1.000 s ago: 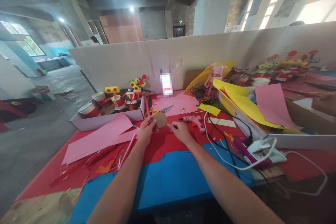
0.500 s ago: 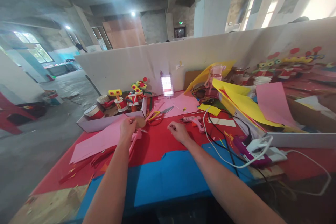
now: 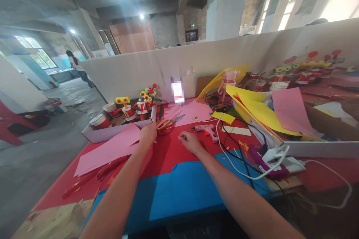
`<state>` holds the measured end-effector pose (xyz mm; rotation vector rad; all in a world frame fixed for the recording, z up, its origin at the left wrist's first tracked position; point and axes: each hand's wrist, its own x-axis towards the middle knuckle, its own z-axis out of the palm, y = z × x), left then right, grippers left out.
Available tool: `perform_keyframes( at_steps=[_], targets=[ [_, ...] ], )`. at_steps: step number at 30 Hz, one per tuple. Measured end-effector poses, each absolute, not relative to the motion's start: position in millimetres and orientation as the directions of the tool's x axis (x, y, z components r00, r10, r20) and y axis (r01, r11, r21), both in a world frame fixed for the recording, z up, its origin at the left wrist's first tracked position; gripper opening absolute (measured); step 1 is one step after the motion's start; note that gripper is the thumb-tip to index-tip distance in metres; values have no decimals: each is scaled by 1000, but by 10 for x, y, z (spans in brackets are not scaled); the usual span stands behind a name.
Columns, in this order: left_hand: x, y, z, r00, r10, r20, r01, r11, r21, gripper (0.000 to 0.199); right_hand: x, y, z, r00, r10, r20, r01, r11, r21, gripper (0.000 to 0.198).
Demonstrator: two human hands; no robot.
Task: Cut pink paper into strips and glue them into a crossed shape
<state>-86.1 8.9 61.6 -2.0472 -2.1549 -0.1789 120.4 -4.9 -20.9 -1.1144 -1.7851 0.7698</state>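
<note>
My left hand [image 3: 148, 134] reaches across the table just left of the yellow-handled scissors [image 3: 169, 121]. Its back faces me and the fingertips are hidden, so I cannot see what it touches. A stack of pink paper [image 3: 108, 149] lies beside its wrist. My right hand [image 3: 190, 142] hovers over the red tabletop [image 3: 168, 145] with fingers curled and pressed together. Anything in that pinch is too small or hidden to make out. Close to its right lies a pink glue gun [image 3: 206, 130] on its side.
A white box [image 3: 112, 134] on the left holds paper-cup figures [image 3: 129, 110]. Cables run from a purple power strip [image 3: 266, 160] at the right. Yellow sheets [image 3: 258, 110] lean in another box [image 3: 316, 148]. A white partition [image 3: 134, 65] stands behind; far left, a person [image 3: 80, 69] stands.
My left hand has moved right and slightly away from me, covering the spot where a round brown disc showed. My right hand stays almost still. A person has appeared far left.
</note>
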Motion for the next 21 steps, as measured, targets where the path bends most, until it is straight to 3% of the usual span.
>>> perform_keyframes(
  at_steps=[13, 21],
  targets=[
    [-712, 372, 589, -230, 971, 60, 972, 227, 54, 31, 1204, -12, -228, -236, 902, 360, 371, 426, -825, 11],
    [-766, 506, 661, -192, 962, 192, 976, 166, 142, 28, 1205, -35, -202, -237, 909, 342, 370, 410, -833, 13]
  ],
)
